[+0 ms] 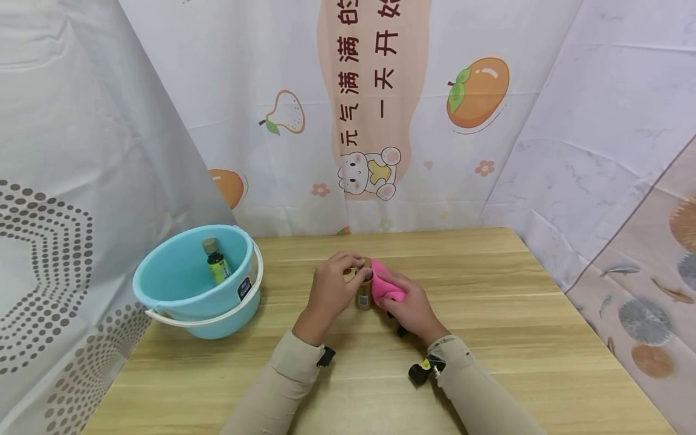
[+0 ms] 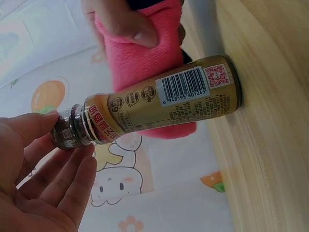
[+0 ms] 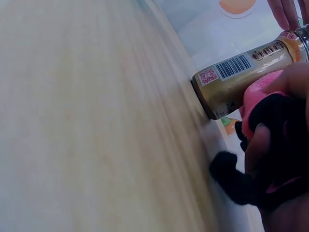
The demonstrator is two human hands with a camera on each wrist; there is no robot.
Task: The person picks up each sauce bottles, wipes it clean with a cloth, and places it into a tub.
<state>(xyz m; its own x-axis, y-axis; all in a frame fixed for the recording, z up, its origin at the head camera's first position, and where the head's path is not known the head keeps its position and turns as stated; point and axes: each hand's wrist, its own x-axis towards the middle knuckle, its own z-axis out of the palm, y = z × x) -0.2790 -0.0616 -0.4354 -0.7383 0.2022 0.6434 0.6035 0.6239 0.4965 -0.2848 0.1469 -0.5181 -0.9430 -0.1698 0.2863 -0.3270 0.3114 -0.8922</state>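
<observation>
A sesame oil bottle [image 2: 164, 99] with a gold label and a barcode stands on the table. My left hand [image 1: 336, 290] pinches its dark cap [image 2: 67, 128] between thumb and fingers. My right hand [image 1: 410, 305] grips a fuzzy pink cloth [image 1: 386, 284] with black fabric parts [image 3: 280, 145] and presses it to the bottle's side. In the left wrist view the cloth also shows behind the bottle. The right wrist view shows the bottle's base near the tabletop; the cap is cut off at the frame's edge.
A light blue bucket [image 1: 163, 302] with a white handle [image 1: 217, 317] stands at the left of the wooden table [image 1: 489, 362]. Inside it leans a small bottle [image 1: 217, 266] with a green-yellow label. A printed curtain [image 1: 261, 181] hangs behind the table's far edge.
</observation>
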